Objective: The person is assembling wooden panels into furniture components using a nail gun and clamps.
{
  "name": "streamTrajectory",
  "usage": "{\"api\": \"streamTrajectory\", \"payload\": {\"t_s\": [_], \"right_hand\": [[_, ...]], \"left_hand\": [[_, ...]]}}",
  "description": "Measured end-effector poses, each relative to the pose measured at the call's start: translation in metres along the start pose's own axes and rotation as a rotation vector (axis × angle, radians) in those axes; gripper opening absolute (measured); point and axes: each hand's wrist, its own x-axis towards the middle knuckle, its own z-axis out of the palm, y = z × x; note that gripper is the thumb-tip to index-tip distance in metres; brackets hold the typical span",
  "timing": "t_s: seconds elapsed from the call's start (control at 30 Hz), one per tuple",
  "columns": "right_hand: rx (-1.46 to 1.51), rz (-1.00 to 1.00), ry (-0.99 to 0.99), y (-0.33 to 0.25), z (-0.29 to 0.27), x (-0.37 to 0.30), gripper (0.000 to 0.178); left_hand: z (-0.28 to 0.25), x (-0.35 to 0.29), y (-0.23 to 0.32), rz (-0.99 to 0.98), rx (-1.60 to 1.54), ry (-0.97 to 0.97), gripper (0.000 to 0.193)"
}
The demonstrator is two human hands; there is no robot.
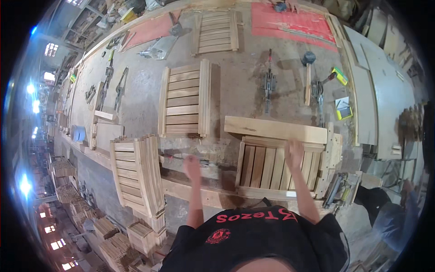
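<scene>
My left hand [191, 167] hangs over the gap at the bench's near edge, curled like a fist. A thin metal bar [206, 162] with a red end runs behind it; whether I grip it is hidden. My right hand [293, 152] lies with fingers stretched out at the far rail of a slatted wooden panel [268, 167]. That panel sits right in front of me, its slats pointing away from me. Along its far side lies a thick pale wooden board [276, 129], just beyond my right fingertips.
Another slatted panel [182, 97] lies mid-bench, a third [215, 31] farther back. Stacked panels [136, 174] stand at left. Bar clamps [268, 84], a mallet [308, 77], a yellow-green tape measure [340, 76] and red sheets [290, 22] lie on the bench. A clamp-like metal tool [337, 190] is at right.
</scene>
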Motion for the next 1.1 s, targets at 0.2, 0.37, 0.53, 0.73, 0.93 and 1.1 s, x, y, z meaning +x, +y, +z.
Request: {"api": "streamTrajectory", "payload": {"t_s": [0.2, 0.37, 0.53, 0.73, 0.93, 1.1], "right_hand": [[0.071, 0.292, -0.243, -0.030, -0.057, -0.193, 0.013], [0.015, 0.325, -0.254, -0.042, -0.073, -0.214, 0.037], [-0.168, 0.366, -0.313, -0.038, -0.066, -0.215, 0.044], [0.010, 0.204, -0.292, -0.021, -0.072, -0.227, 0.040], [-0.069, 0.163, -0.313, -0.014, -0.080, -0.241, 0.026], [-0.089, 0.261, -0.193, -0.003, -0.037, -0.255, 0.024]], "left_hand": [[-0.048, 0.122, -0.196, -0.577, -1.318, -0.078, 0.051], [-0.034, 0.125, -0.171, -0.694, -1.479, 0.008, 0.040], [-0.056, 0.102, -0.097, -0.716, -1.484, 0.125, 0.051], [-0.101, 0.002, -0.017, -0.011, -1.106, -0.160, 0.051], [-0.099, -0.015, 0.024, 0.273, -0.396, -0.681, 0.038], [-0.106, 0.007, 0.041, 0.262, -0.141, -1.062, 0.038]]}}
